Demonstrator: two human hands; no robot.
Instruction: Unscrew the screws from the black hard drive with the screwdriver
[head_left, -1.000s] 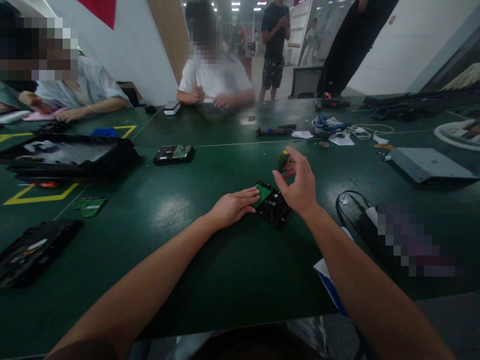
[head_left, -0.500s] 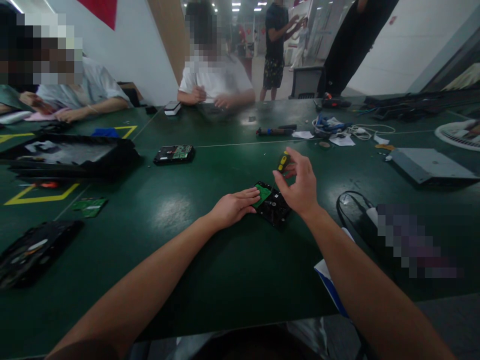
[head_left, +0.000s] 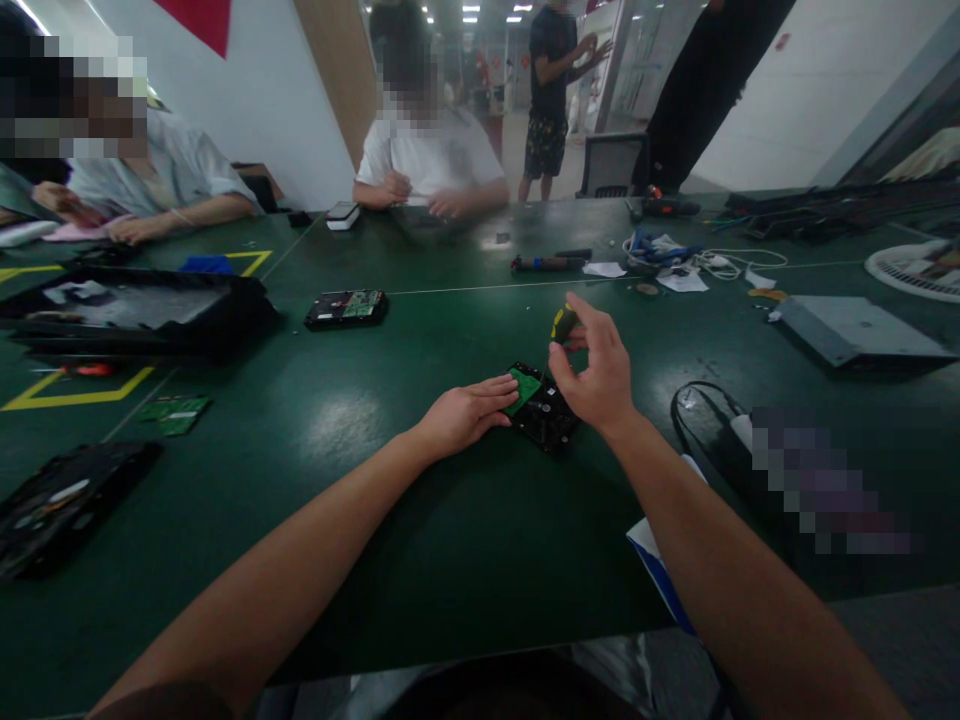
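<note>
A black hard drive (head_left: 550,425) with a green circuit board (head_left: 525,388) lies on the table in front of me. My left hand (head_left: 469,415) steadies its left side, fingers stretched over the board and thumb along the near edge. Between the thumb and fingers of my right hand (head_left: 596,365) is a yellow-and-black screwdriver (head_left: 562,322), its handle upright and slightly tilted. The shaft points down to the board's right edge. Its tip is too small to make out.
Another hard drive (head_left: 346,308) lies farther back. At left are a loose circuit board (head_left: 176,413), a black drive-like unit (head_left: 67,505) and a black tray (head_left: 150,305). To the right sit a grey metal box (head_left: 862,330) and cables (head_left: 660,250). People (head_left: 431,165) sit across the table.
The screwdriver's handle has turned a little in my right fingers, and its yellow markings have shifted. My left hand and the hard drive stay in place. The view has moved very slightly.
</note>
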